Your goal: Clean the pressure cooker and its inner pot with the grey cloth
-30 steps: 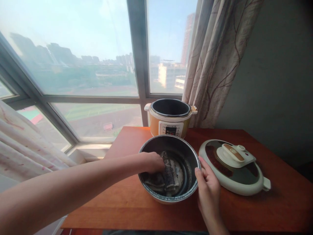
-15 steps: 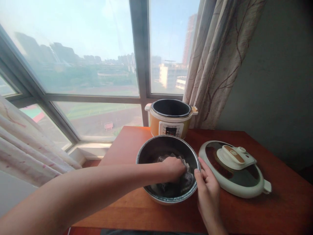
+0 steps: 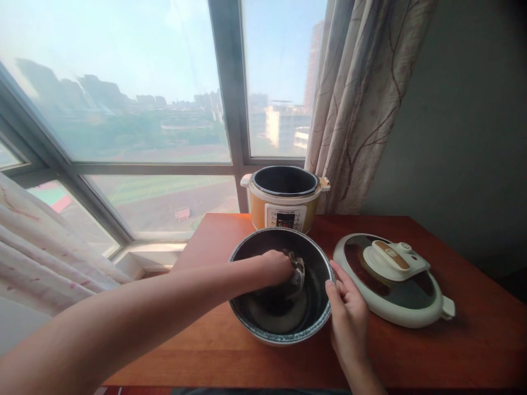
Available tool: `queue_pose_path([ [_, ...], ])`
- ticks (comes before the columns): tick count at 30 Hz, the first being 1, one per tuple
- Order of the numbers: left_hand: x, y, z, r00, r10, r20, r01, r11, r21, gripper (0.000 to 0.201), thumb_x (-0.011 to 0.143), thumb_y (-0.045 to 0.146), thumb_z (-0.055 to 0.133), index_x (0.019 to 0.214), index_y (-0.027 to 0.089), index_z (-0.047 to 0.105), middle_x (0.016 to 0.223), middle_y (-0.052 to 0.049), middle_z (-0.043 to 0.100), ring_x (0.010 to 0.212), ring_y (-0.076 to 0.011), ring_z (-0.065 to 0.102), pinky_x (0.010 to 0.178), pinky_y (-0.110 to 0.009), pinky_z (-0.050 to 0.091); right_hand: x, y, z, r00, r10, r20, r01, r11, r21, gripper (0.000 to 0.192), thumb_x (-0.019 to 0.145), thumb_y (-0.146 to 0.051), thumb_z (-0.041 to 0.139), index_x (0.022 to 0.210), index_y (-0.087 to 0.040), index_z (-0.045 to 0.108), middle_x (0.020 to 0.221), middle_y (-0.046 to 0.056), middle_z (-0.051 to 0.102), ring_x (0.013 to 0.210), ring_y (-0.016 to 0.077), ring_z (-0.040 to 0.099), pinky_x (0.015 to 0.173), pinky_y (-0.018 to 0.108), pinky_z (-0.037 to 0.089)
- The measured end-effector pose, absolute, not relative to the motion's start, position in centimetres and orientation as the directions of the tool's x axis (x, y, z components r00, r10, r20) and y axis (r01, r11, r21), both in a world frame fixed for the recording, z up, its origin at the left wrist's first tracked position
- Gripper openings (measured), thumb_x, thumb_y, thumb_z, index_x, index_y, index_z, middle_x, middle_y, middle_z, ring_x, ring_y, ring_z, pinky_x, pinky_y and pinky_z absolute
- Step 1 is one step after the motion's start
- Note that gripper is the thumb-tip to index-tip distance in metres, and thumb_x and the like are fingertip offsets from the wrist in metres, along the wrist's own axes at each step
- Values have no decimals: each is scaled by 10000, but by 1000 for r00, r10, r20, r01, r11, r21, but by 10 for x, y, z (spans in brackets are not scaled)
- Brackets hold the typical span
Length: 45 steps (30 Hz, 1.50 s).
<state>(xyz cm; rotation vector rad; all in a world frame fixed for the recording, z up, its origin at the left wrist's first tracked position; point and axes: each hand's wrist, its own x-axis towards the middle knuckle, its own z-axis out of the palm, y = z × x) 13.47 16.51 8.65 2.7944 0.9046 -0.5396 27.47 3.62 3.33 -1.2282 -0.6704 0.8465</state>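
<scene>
Our left hand [image 3: 276,267] is closed around a bunched grey cloth [image 3: 297,272] and presses it against the far inner wall of the dark inner pot [image 3: 251,307], which sits on the red wooden table [image 3: 214,351] right in front of us. Our right hand [image 3: 349,317] lies against the pot's right rim, fingers resting on its edge — bracing it, not clenched.

The cloth looks soft and limp, probably damp; we judge it light and easy to wad, best gripped as a ball in the fist so no loose end trails. The pot seems a thin, stiff metal shell with a smooth, likely slick lining — it would slide or turn on the table under a push, so the rim is the sensible place to hold it.

Beyond it stands the yellow cooker base [image 3: 284,198] with its well open, near the curtain [image 3: 362,104] and window [image 3: 123,99]; the round lid [image 3: 391,280] lies flat to the right, just beside the pot.

A second ago the cloth lay spread on the pot's floor under our left hand; half a second ago it was gathered toward the right wall. Now it is balled higher up at the back, and the floor shows bare. The right hand has hardly moved.
</scene>
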Motion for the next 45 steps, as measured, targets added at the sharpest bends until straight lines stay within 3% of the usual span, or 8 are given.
queue_pose_path([
  [5, 105, 174, 109, 771, 423, -476, 505, -862, 51, 288, 841, 202, 670, 1113, 249, 751, 1152, -84, 755, 994, -253, 703, 861, -319, 531, 274, 36, 33, 545, 838, -11, -208, 123, -970, 585, 839, -483, 706, 1327, -172, 620, 649, -72, 447, 558, 94, 346, 498, 216, 295],
  [12, 100, 154, 120, 793, 285, -538, 382, -921, 76, 435, 774, 194, 686, 1184, 326, 742, 1304, -77, 676, 959, -282, 705, 802, -340, 518, 273, 37, 36, 554, 832, -21, -207, 114, -972, 628, 818, -484, 718, 1335, -151, 590, 624, -70, 481, 556, 102, 368, 505, 218, 319],
  [19, 98, 137, 114, 890, 111, -442, 254, -926, 279, 452, 836, 112, 590, 1172, 365, 756, 1416, -26, 617, 1181, -295, 658, 958, -352, 497, 273, 37, 36, 549, 836, -26, -228, 120, -966, 590, 814, -477, 723, 1300, -162, 610, 663, -47, 551, 580, 119, 444, 537, 233, 365],
  [23, 104, 135, 108, 901, 147, -407, 319, -861, 397, 534, 877, 84, 513, 1233, 432, 707, 1480, 54, 572, 1315, -261, 583, 1079, -371, 447, 274, 38, 32, 543, 840, -20, -230, 126, -965, 565, 820, -476, 723, 1282, -169, 620, 714, -27, 610, 586, 122, 471, 569, 247, 397],
  [29, 119, 145, 98, 898, 154, -412, 278, -925, 260, 606, 867, 145, 582, 1407, 419, 574, 1570, 2, 482, 1241, -296, 635, 1036, -401, 478, 276, 37, 30, 526, 851, -10, -227, 129, -965, 620, 812, -486, 729, 1334, -178, 596, 805, 16, 686, 685, 173, 583, 688, 299, 466],
  [39, 114, 161, 112, 751, 422, -508, 554, -821, 137, 587, 842, 214, 615, 1427, 236, 566, 1424, -131, 615, 1193, -302, 647, 1005, -380, 502, 272, 37, 32, 554, 832, -2, -202, 132, -971, 587, 821, -481, 717, 1303, -163, 610, 714, -10, 645, 625, 154, 546, 639, 278, 450],
  [42, 115, 148, 114, 710, 473, -521, 659, -708, 255, 508, 851, 285, 619, 1355, 226, 625, 1295, -133, 695, 1129, -318, 680, 987, -424, 517, 272, 38, 34, 567, 823, -15, -218, 133, -967, 577, 814, -478, 725, 1284, -161, 618, 721, -2, 661, 646, 170, 578, 657, 290, 465],
  [45, 125, 133, 109, 635, 612, -472, 749, -337, 571, 380, 869, 312, 585, 1209, 179, 692, 1218, -94, 733, 1108, -284, 689, 964, -376, 541, 272, 39, 33, 583, 812, -20, -229, 141, -963, 580, 810, -486, 725, 1284, -170, 619, 843, 43, 723, 777, 213, 649, 751, 326, 496],
])
